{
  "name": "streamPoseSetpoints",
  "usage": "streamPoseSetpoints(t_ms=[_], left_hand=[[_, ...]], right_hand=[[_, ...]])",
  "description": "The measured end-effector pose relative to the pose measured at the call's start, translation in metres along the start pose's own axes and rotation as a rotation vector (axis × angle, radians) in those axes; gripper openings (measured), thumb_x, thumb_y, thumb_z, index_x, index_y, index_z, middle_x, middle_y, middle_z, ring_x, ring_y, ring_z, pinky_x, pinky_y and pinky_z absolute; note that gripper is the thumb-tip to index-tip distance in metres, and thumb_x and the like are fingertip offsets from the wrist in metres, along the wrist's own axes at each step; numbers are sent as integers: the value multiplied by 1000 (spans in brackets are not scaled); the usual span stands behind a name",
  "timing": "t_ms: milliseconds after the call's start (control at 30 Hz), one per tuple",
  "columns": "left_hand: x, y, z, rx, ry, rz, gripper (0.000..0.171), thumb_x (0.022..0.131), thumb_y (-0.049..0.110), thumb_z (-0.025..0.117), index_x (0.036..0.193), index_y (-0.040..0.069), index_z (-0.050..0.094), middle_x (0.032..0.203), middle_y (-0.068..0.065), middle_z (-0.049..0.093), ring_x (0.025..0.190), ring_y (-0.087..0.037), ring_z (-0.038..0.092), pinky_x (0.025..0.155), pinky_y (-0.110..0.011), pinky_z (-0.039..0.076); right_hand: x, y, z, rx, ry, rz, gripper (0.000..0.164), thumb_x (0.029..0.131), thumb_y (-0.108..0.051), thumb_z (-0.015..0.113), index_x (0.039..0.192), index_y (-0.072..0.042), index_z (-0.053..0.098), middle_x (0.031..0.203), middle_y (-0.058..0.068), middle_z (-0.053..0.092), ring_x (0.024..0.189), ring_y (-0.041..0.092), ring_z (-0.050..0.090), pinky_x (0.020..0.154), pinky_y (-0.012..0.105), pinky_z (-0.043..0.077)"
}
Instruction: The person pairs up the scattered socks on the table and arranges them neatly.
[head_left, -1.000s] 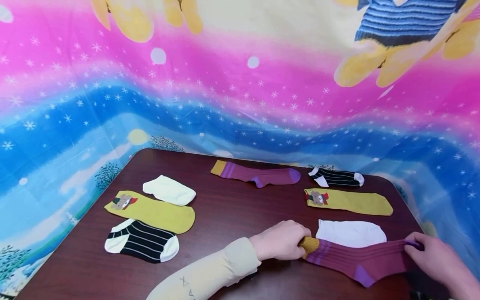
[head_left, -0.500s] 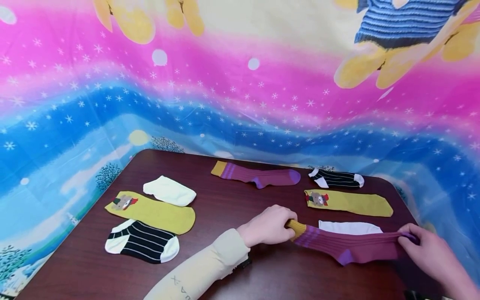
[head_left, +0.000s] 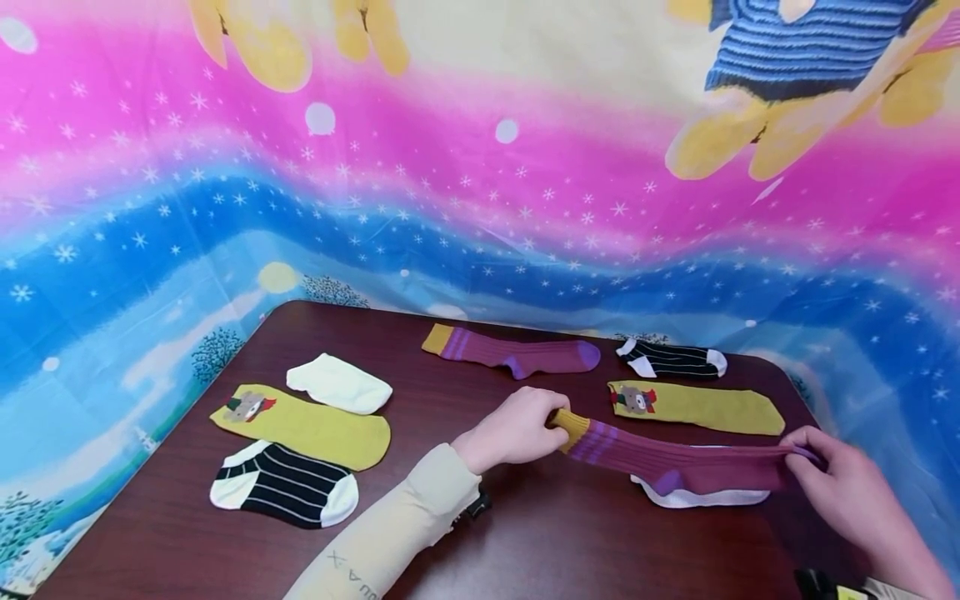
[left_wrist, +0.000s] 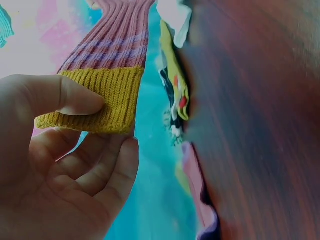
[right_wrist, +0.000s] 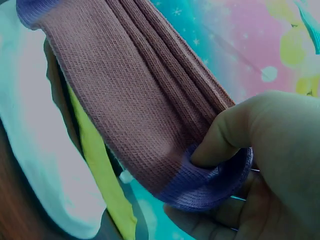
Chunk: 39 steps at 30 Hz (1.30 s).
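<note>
A long purple-maroon sock (head_left: 645, 457) with a mustard cuff hangs stretched between both hands, above the table. My left hand (head_left: 517, 427) pinches the mustard cuff (left_wrist: 107, 95), thumb on top and fingers beneath. At the other end, my right hand (head_left: 843, 483) pinches the violet toe (right_wrist: 200, 187) between thumb and fingers. Under the held sock lies a white sock (head_left: 705, 498), partly hidden by it. Farther back, a matching purple sock (head_left: 525, 352) lies flat near the table's far edge.
On the right lie a yellow bear sock (head_left: 697, 407) and a black striped sock (head_left: 675, 358). At the left lie a white sock (head_left: 337, 383), another yellow bear sock (head_left: 315, 429) and a black striped one (head_left: 288, 483). A printed cloth (head_left: 450, 208) hangs behind the dark table (head_left: 450, 467).
Both hands have moved the held purple sock up and to the left in the head view, away from the front of the table. It now passes over the white sock.
</note>
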<state>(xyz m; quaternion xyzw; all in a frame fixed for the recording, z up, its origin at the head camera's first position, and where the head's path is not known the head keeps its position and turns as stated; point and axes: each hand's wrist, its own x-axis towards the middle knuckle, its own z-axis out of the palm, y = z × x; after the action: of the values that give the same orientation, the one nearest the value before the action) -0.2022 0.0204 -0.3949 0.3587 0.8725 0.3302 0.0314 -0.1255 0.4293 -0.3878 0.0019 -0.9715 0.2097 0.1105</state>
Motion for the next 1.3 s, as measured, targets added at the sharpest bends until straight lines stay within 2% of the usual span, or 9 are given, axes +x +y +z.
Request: streamPoseSetpoints(t_ms=[167, 300, 467, 600, 733, 933, 1033, 1200, 1300], left_hand=[[-1, -8, -6, -25, 22, -26, 16, 91, 10, 67, 78, 16, 58, 64, 5, 45, 60, -9, 41, 58, -22, 36], [-1, -13, -11, -15, 47, -53, 15, 91, 9, 65, 80, 15, 58, 62, 4, 40, 56, -10, 36, 57, -24, 33], [-1, -18, -19, 13, 89, -72, 10, 91, 9, 66, 84, 15, 62, 66, 4, 49, 60, -11, 42, 59, -24, 37], [-2, -22, -24, -7, 104, -100, 7, 91, 9, 67, 87, 14, 64, 71, 3, 54, 65, -13, 46, 61, -26, 39], [-4, -26, -30, -27, 118, -127, 6, 92, 9, 66, 88, 14, 64, 71, 3, 53, 65, -13, 46, 62, -27, 38], [-8, -36, -37, -63, 154, -159, 11, 93, 10, 66, 85, 15, 61, 66, 2, 49, 60, -12, 42, 61, -28, 37], [-9, -40, -42, -70, 176, -154, 12, 93, 9, 66, 83, 13, 60, 65, 1, 46, 59, -13, 41, 61, -28, 37], [-12, -47, -50, -70, 215, -165, 10, 92, 9, 67, 85, 13, 62, 68, 2, 54, 64, -13, 47, 64, -28, 40], [-14, -51, -56, -84, 237, -181, 8, 91, 9, 67, 86, 13, 63, 71, 1, 57, 67, -16, 50, 66, -30, 42]], right_hand=[[2, -10, -3, 14, -9, 11, 13, 103, -14, 56, 101, -9, 68, 100, 20, 66, 82, 29, 52, 65, 33, 32], [4, -16, -6, 37, -38, 12, 19, 106, -17, 50, 104, -11, 68, 101, 17, 66, 82, 23, 49, 67, 33, 31], [6, -24, -6, 64, -14, -11, 21, 107, -16, 48, 101, -12, 68, 88, 10, 63, 72, 15, 44, 60, 31, 28], [7, -30, -5, 68, -15, -8, 22, 107, -17, 47, 101, -11, 68, 83, 8, 61, 70, 18, 43, 58, 32, 28], [10, -35, -3, 85, -19, -3, 22, 107, -16, 47, 102, -9, 68, 89, 10, 64, 75, 20, 45, 59, 31, 30], [15, -43, 3, 178, -11, -34, 24, 106, -11, 46, 106, -4, 69, 95, 10, 66, 75, 8, 49, 61, 24, 38], [18, -48, 7, 224, -19, -35, 26, 107, -12, 44, 108, -3, 68, 98, 12, 65, 77, 7, 51, 62, 20, 41], [24, -56, 12, 299, -43, -42, 28, 108, -11, 40, 112, -1, 66, 111, 18, 62, 84, 2, 57, 66, 16, 49], [25, -61, 16, 292, -31, -50, 27, 108, -11, 42, 113, -2, 66, 111, 18, 64, 83, 1, 58, 66, 17, 49]])
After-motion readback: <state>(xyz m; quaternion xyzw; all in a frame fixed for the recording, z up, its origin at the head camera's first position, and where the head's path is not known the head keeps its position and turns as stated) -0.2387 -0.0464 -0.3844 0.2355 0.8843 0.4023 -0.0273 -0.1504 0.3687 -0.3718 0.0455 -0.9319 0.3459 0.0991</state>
